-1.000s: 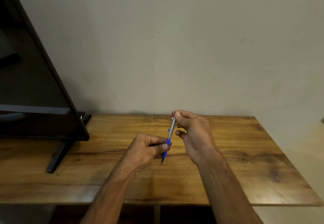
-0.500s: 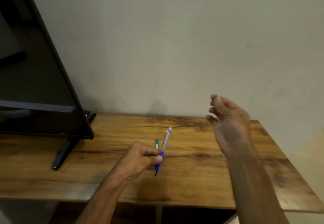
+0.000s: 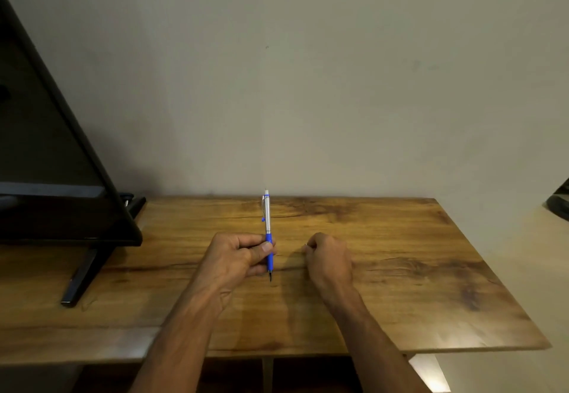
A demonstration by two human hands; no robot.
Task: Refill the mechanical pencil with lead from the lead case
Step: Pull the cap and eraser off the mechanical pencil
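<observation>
The mechanical pencil (image 3: 267,232) is held upright in the left hand (image 3: 237,257), with the thumb and fingers closed around its blue grip and the dark tip pointing down, just above the wooden table (image 3: 400,269). Half a second ago the right hand (image 3: 329,257) was lifted high and open, well off to the right; now it is brought down just to the right of the pencil, curled into a loose fist. A tiny dark speck is seen at its fingertips. It may be a lead, but it is too small to tell, so it cannot be said whether anything is pinched there. The small green case seen before behind the left hand is not seen now; it may be hidden. The white top end of the pencil is uncovered, so it is judged that a lead is about to be dropped in there. Both forearms are stretched forward, wrists low over the table.
</observation>
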